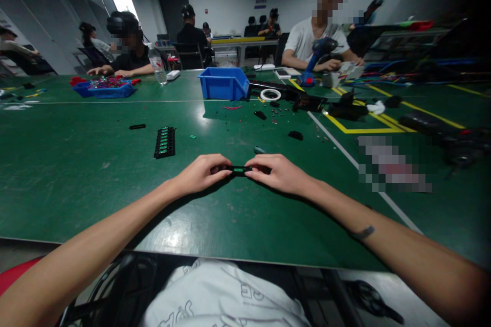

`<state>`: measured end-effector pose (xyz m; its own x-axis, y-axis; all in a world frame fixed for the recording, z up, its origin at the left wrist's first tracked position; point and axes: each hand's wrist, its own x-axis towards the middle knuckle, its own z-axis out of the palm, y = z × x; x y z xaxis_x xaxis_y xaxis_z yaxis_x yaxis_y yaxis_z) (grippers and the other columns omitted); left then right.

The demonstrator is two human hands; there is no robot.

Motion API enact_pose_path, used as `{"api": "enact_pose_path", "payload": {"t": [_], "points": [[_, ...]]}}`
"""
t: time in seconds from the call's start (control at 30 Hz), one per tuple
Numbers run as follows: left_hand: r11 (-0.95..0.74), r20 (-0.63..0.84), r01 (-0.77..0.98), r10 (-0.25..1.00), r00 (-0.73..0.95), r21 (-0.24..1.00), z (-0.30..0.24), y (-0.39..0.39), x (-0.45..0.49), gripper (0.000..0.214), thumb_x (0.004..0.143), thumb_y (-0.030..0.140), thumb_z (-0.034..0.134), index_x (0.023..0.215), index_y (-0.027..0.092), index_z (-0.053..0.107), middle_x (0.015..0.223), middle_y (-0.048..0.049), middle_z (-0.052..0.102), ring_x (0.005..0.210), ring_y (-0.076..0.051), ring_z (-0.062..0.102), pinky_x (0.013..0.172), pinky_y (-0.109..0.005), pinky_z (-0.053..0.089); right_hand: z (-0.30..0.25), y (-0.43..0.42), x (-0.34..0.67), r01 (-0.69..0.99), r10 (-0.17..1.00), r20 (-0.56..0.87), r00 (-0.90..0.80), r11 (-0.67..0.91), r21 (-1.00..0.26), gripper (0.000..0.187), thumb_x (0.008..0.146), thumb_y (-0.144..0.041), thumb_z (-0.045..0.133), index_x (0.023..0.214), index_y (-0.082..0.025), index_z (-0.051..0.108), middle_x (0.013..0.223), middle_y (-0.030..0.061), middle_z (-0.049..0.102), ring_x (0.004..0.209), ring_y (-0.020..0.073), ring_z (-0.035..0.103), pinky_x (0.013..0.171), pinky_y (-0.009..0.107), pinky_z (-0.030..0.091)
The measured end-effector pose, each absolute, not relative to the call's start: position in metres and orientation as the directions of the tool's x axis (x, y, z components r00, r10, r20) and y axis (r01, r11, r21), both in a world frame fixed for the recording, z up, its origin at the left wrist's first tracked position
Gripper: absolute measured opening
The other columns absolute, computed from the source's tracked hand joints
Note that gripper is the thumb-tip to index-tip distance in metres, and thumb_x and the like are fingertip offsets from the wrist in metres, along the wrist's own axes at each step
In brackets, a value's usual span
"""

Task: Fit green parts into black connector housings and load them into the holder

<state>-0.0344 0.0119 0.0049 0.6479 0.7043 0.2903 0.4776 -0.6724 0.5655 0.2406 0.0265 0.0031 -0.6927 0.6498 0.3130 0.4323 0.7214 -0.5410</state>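
Between both hands, just over the green table, is a small black strip-shaped frame (238,170) with a green circuit board in its middle. My left hand (205,172) pinches its left end, and my right hand (271,169) pinches the right end. The fingers cover both ends of it. Behind my right hand a dark teal tool handle (260,150) shows in part. To the left lies a black holder (164,142) with a row of several similar green boards. A single black strip (137,126) rests farther left.
A blue bin (223,84) stands beyond my hands, with loose screws and a white ring (270,94) to its right. A blue cordless drill (319,61), a water bottle (157,65) and a blue tray of red parts (111,87) are farther back. People sit across the table.
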Motion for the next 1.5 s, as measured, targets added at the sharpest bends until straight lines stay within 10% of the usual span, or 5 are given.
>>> {"api": "enact_pose_path", "payload": {"t": [1.5], "points": [[-0.686, 0.277, 0.474, 0.687, 0.672, 0.552, 0.003, 0.0126, -0.0315, 0.026, 0.101, 0.034, 0.058, 0.113, 0.014, 0.069, 0.087, -0.0027, 0.063, 0.075, -0.012, 0.056, 0.068, -0.023, 0.04, 0.0024, 0.0293, 0.2405, 0.441, 0.649, 0.263, -0.714, 0.708, -0.552, 0.021, 0.097, -0.032, 0.065, 0.107, -0.016, 0.074, 0.084, 0.0033, 0.07, 0.074, 0.0142, 0.063, 0.069, 0.026, 0.046]]}}
